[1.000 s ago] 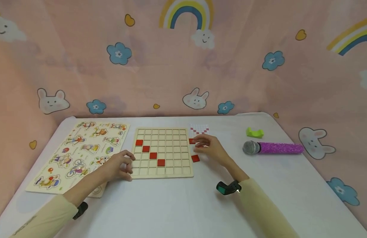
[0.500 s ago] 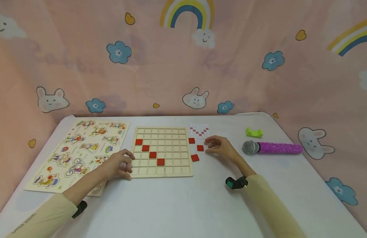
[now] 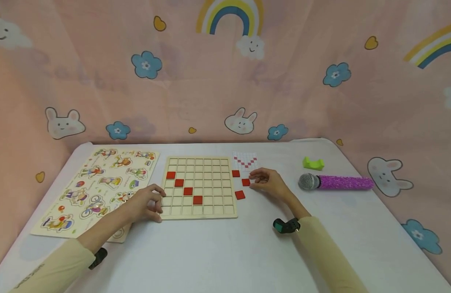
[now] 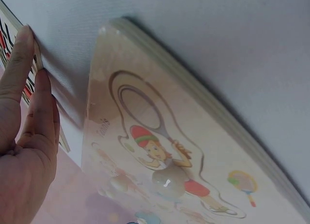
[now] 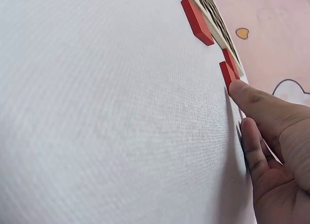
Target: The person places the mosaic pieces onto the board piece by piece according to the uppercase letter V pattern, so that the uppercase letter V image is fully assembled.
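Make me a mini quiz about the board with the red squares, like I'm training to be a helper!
1. Count: how many red squares sit inside the grid board?

2. True or false: the purple microphone lies on the same side of the grid board as the loose red squares.

3. Choose one: what do the fingers of the person's left hand touch?
A) the purple microphone
B) the edge of the grid board
C) the green piece

Key: 1. Four. 2. True, both are on the right side. 3. B.
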The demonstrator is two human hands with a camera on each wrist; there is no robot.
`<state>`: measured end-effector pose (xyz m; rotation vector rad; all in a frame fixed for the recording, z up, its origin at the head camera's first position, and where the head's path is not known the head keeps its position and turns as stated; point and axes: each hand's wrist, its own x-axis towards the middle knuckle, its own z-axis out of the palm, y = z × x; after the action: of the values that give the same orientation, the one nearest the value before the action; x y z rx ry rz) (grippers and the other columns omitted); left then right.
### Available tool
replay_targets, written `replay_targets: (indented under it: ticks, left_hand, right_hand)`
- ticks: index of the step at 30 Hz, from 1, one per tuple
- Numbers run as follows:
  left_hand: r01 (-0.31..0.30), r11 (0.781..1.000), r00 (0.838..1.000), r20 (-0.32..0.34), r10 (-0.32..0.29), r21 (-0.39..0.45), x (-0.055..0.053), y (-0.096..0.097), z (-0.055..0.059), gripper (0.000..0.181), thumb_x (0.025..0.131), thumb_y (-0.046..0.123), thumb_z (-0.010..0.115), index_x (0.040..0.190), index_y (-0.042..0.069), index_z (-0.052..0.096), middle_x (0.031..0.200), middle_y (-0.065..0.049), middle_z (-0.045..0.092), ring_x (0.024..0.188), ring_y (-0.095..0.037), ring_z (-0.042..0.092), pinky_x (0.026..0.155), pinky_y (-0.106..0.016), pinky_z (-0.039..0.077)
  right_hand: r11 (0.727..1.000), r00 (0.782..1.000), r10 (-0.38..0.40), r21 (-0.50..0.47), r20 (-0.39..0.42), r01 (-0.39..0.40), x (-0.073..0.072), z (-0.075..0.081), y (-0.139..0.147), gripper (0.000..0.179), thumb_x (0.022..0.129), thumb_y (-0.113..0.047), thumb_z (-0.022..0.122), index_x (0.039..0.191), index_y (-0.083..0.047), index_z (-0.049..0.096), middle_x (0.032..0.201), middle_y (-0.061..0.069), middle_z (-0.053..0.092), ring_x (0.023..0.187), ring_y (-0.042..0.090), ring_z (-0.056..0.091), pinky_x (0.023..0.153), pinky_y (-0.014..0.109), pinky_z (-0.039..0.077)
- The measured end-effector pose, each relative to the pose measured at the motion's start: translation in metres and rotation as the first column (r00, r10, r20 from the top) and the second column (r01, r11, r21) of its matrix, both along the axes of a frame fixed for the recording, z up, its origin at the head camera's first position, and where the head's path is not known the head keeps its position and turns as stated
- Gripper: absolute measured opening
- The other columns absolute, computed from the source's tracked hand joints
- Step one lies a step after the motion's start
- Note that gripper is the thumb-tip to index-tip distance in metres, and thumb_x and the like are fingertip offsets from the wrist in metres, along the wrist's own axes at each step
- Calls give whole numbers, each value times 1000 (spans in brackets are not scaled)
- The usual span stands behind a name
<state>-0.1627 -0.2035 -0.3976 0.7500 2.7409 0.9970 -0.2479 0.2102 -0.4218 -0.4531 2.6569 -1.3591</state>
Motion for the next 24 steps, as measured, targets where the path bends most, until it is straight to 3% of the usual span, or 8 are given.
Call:
replay_targets:
  ticks: [7, 12, 18, 24]
  left_hand:
    - [-2, 1000, 1000, 8, 2, -4, -1, 1, -2, 31, 61, 5, 86, 63, 13, 56, 116, -11, 55, 102, -30, 54, 83, -41, 40]
    - [-5, 1000, 1000, 20, 5, -5, 0, 2, -1, 30, 62, 7, 86, 63, 13, 57, 116, -10, 55, 102, -30, 54, 83, -40, 40]
    - [-8, 1000, 1000, 14, 8, -8, 1, 3, 0, 30, 62, 7, 86, 63, 14, 57, 116, -10, 55, 103, -31, 54, 84, -41, 40]
    - [-13, 1000, 1000, 14, 13, -8, 2, 3, 3, 30, 62, 7, 86, 63, 13, 57, 115, -10, 55, 103, -31, 54, 85, -43, 40]
  right_hand:
    - [1000, 1000, 11, 19, -11, -11, 0, 0, 0, 33, 83, -6, 73, 114, 1, 63, 109, 17, 66, 90, 23, 57, 77, 19, 47]
    - [1000, 1000, -18, 11, -10, 18, 1, -2, 1, 32, 83, -5, 72, 113, 1, 63, 108, 16, 67, 93, 25, 61, 83, 26, 50]
    - [994, 995, -91, -64, 37, 93, 7, 1, 2, 34, 84, -1, 70, 117, 4, 60, 112, 20, 65, 102, 30, 65, 88, 32, 50]
    - [974, 974, -199, -83, 111, 209, 17, 11, -5, 37, 86, -1, 68, 121, 4, 59, 117, 21, 63, 105, 31, 64, 90, 33, 48]
